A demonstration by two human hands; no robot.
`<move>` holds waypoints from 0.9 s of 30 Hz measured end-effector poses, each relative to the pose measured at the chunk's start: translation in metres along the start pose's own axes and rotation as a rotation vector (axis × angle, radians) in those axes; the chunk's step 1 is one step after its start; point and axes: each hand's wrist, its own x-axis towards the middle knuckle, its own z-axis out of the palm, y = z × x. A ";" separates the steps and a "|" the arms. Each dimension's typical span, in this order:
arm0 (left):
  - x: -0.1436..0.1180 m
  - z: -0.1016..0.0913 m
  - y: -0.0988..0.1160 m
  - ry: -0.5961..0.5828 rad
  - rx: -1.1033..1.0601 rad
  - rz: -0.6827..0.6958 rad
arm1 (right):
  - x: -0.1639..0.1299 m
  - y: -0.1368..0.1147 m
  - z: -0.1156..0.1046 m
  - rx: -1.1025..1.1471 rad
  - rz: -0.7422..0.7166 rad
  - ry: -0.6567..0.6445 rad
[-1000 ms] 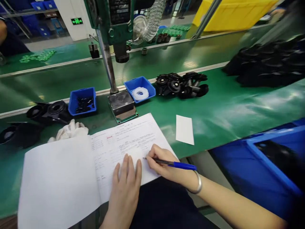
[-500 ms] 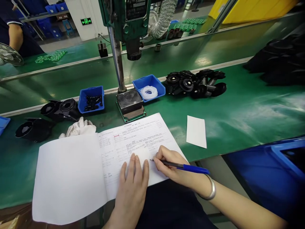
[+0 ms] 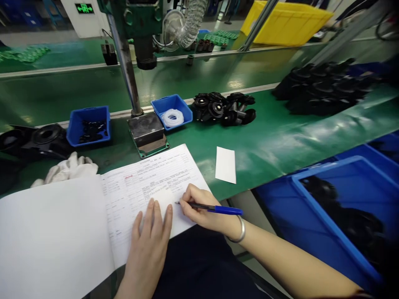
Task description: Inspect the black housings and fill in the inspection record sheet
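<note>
An open notebook (image 3: 62, 224) lies at the near edge of the green bench, its right page printed with a form. My left hand (image 3: 148, 241) rests flat on the lower part of that page, fingers together. My right hand (image 3: 202, 207) grips a blue pen (image 3: 215, 209) whose tip touches the page just right of my left fingertips. A silver bangle (image 3: 238, 232) circles my right wrist.
A white slip of paper (image 3: 225, 165) lies right of the notebook. Behind stand a press base (image 3: 146, 133), two small blue bins (image 3: 89, 124) (image 3: 171, 110), black parts (image 3: 224, 108), white gloves (image 3: 67, 168). A large blue crate (image 3: 336, 216) sits at the right.
The view has swung to the right, bringing the blue crate into sight. Both hands stay on the page, the pen tip in nearly the same place on the form.
</note>
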 end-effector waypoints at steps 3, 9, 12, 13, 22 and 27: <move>0.000 0.001 0.001 -0.008 -0.021 -0.005 | -0.001 0.004 0.002 -0.002 -0.011 -0.005; -0.001 0.001 0.001 -0.016 -0.018 0.012 | 0.000 0.005 0.002 -0.015 0.012 -0.020; 0.000 0.000 0.000 -0.019 0.001 0.015 | 0.000 0.005 0.001 -0.019 -0.006 -0.022; 0.001 0.000 0.000 -0.020 0.007 0.021 | 0.000 0.005 0.002 -0.023 -0.009 -0.025; 0.002 -0.004 -0.001 -0.022 0.047 0.024 | -0.001 0.007 0.005 -0.056 -0.016 -0.006; 0.001 -0.003 -0.001 -0.027 0.044 0.023 | -0.001 0.005 0.004 -0.056 -0.007 0.003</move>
